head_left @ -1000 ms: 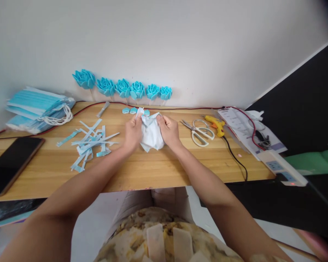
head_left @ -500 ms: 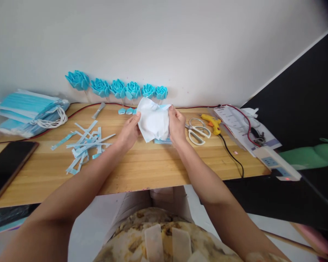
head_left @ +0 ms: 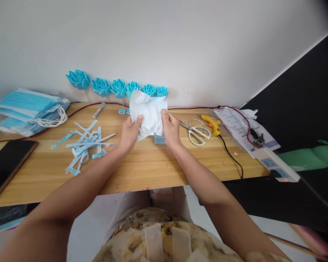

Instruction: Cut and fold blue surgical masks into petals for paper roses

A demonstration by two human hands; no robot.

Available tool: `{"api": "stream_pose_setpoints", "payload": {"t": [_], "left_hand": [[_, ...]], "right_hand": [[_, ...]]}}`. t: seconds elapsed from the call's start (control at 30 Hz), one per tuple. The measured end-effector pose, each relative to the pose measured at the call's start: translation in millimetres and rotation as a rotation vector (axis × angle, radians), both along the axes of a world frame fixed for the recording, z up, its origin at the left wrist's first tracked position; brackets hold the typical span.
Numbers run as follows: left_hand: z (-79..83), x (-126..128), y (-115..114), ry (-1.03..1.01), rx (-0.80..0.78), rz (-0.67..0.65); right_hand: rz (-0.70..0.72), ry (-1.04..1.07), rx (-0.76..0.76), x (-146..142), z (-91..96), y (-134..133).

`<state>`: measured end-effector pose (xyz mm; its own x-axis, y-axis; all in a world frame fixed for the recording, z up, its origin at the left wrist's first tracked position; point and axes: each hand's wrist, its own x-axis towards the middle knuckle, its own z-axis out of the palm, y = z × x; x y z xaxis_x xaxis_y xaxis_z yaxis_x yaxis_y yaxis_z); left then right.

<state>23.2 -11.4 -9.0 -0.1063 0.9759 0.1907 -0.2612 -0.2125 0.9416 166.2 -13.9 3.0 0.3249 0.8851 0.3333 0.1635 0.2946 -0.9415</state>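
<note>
Between my two hands, above the wooden table, is an unfolded face mask [head_left: 150, 115] with its white side toward me and a bit of blue at its top edge. My left hand [head_left: 130, 131] pinches its left side, thumb on the front. My right hand [head_left: 170, 128] grips the right side in the same way. Under the mask, partly hidden, lies a small stack of blue pleated pieces [head_left: 159, 139]. Small folded blue pieces [head_left: 122, 111] sit behind my left hand. Scissors [head_left: 198, 131] with white handles rest to the right of my right hand.
Blue flowers [head_left: 100, 87] on sticks stand along the wall. Cut blue strips [head_left: 84, 143], bundled masks [head_left: 27, 107] and a phone [head_left: 11, 163] lie left. A yellow glue gun [head_left: 211, 123], papers [head_left: 235, 125] and a power strip [head_left: 276, 164] are at the right.
Both hands have shifted slightly left with the mask. It now looks flatter and more spread out, and more of the blue stack beneath shows.
</note>
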Motion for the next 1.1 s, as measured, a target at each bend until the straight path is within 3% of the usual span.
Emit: {"api": "stream_pose_setpoints", "payload": {"t": [0.13, 0.23, 0.4, 0.57, 0.77, 0.9, 1.1], "left_hand": [[-2.5, 7, -7, 0.125, 0.062, 0.061], [0.2, 5, -5, 0.089, 0.012, 0.066], [4.3, 3, 0, -0.041, -0.046, 0.078], [4.5, 4, -2, -0.014, -0.046, 0.014], [6.8, -2, 2, 0.008, 0.002, 0.102], [0.8, 2, 0, 0.038, -0.003, 0.048], [2.5, -5, 6, 0.026, 0.013, 0.080]], "right_hand": [[-0.006, -0.134, 0.034, -4, 5.1, -7], [-0.011, -0.187, 0.034, -3, 8.1, -8], [-0.061, -0.186, 0.069, -3, 7.5, -5], [-0.025, -0.177, 0.067, -1, 8.4, -5], [-0.064, -0.166, 0.091, -2, 6.9, -4], [0.005, -0.183, 0.035, -4, 4.1, -5], [-0.048, -0.127, 0.075, 6, 3.1, 2]]}}
